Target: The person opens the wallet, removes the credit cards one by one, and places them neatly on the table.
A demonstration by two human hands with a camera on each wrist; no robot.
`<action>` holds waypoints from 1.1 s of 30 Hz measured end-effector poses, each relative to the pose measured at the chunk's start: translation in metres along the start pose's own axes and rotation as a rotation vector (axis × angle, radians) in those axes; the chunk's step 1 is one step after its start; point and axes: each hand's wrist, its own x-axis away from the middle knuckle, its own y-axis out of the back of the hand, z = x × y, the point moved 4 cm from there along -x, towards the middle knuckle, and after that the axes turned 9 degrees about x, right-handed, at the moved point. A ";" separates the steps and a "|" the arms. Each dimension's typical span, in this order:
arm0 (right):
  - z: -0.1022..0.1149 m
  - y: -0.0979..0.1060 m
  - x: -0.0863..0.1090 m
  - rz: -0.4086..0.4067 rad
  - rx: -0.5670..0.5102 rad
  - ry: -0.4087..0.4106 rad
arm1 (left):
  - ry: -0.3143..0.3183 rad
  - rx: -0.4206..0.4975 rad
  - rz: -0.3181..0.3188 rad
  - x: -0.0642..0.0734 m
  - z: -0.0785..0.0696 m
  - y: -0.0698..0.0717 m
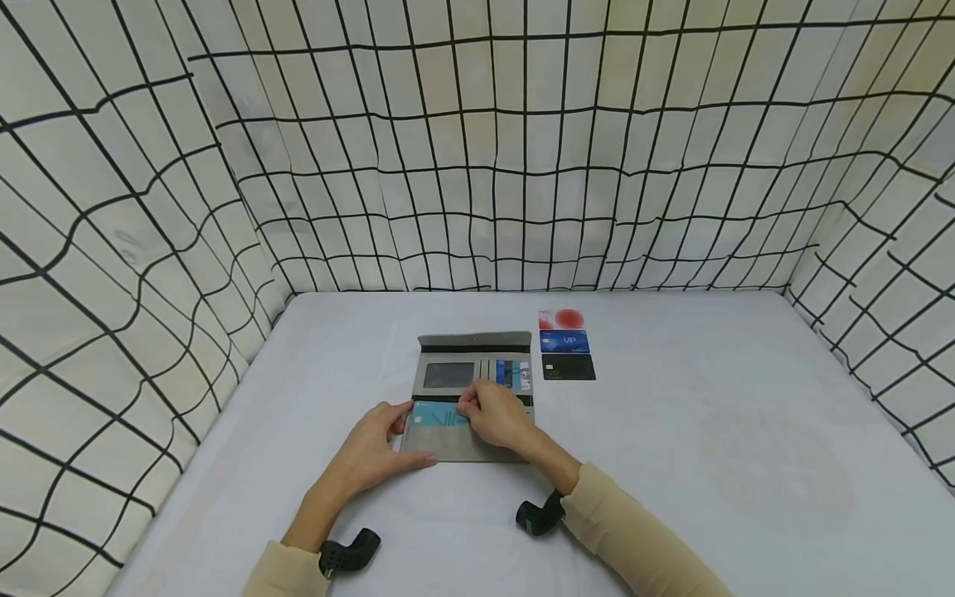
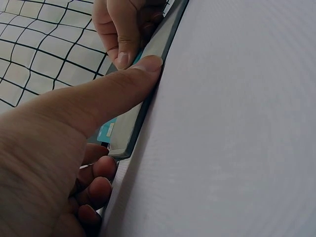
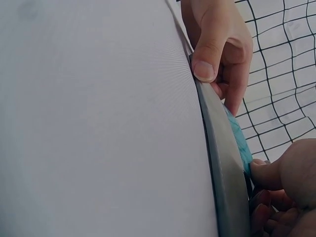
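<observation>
A white wall [image 1: 112, 207] is covered with a black net. At between seven and eight o'clock from the open gray wallet [image 1: 472, 448], a left tan sleeve [image 1: 289, 572] is seen, and a black camera [image 1: 351, 552] is worn on the wrist. The left hand [image 1: 376, 448] is set at eight o'clock. Its fingers [image 2: 97, 191] are bent at the side of the wallet, its thumb is laid on the near edge, and the wallet is held between them. The wallet is laid flat on the white counter [image 1: 709, 414], right in the middle.

A light blue card [image 1: 436, 414] is placed at eight o'clock on the wallet, along the pocket edge; how deep it is tucked cannot be told. A dark window [image 1: 449, 376] is found at ten o'clock. The right hand [image 1: 496, 412] is held over the middle. Its fingers are closed in a pinch, and the light blue card is held by them. Some tucked cards [image 1: 513, 375] are seen at two o'clock on the wallet.

Beyond, also at two o'clock, a red and white card [image 1: 561, 319], a dark blue card [image 1: 564, 342] and a black card [image 1: 569, 367] are lined up. A right tan sleeve [image 1: 634, 531] is seen at four o'clock.
</observation>
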 end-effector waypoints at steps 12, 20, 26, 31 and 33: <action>-0.009 0.003 -0.006 -0.014 -0.104 -0.046 | -0.005 0.000 0.007 0.000 0.001 0.000; -0.007 0.004 -0.005 0.019 -0.107 -0.036 | -0.012 0.001 0.003 0.000 0.000 0.001; -0.006 0.007 -0.004 0.073 -0.142 -0.029 | -0.006 0.009 0.007 0.000 0.001 0.000; -0.008 0.008 -0.004 0.085 -0.172 -0.045 | -0.010 0.013 0.005 0.000 0.000 0.001; -0.008 0.009 -0.004 0.083 -0.189 -0.049 | -0.010 0.018 0.006 0.000 0.000 0.001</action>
